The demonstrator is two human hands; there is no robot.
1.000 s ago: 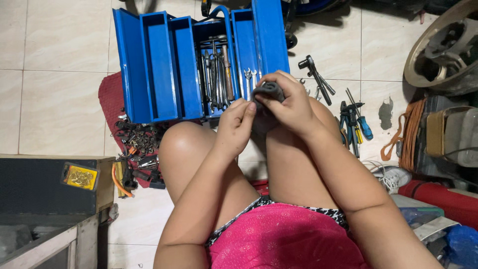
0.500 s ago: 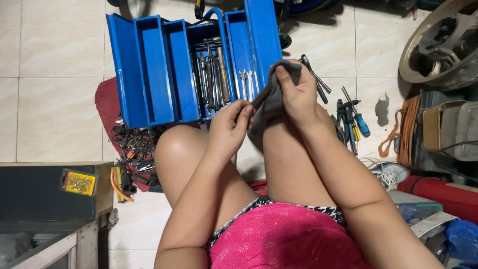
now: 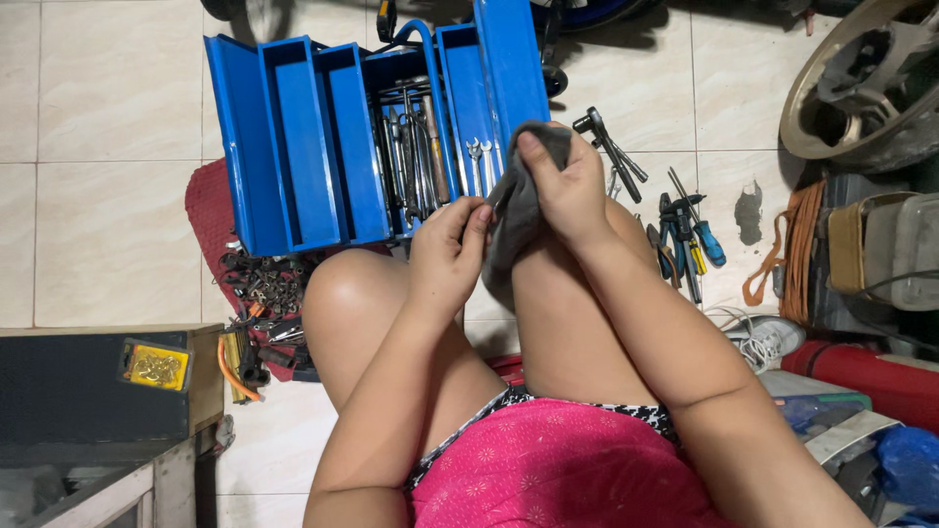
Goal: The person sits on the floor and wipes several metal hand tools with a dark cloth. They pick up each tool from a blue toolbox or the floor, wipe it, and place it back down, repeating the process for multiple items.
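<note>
I sit on the floor with my knees up in front of an opened blue metal toolbox point(image 3: 293, 147) whose fold-out trays hold wrenches and other tools. My right hand point(image 3: 567, 186) grips a grey cloth point(image 3: 518, 210) that is wrapped around something; what is inside is hidden. My left hand point(image 3: 445, 249) pinches the lower end of that wrapped thing at the cloth's edge, fingertips closed on it. Both hands meet above my knees, just in front of the toolbox.
A red mat point(image 3: 210, 210) under the toolbox carries a pile of small dark metal parts point(image 3: 264, 284). Pliers and screwdrivers point(image 3: 685, 240) and a socket wrench point(image 3: 611, 147) lie on the tiles to the right. A wheel rim point(image 3: 861, 88), orange cable point(image 3: 792, 254) and black box point(image 3: 98, 381) surround me.
My right hand has lifted the grey cloth higher and stretched it over the held thing. My left hand has stayed at its lower end.
</note>
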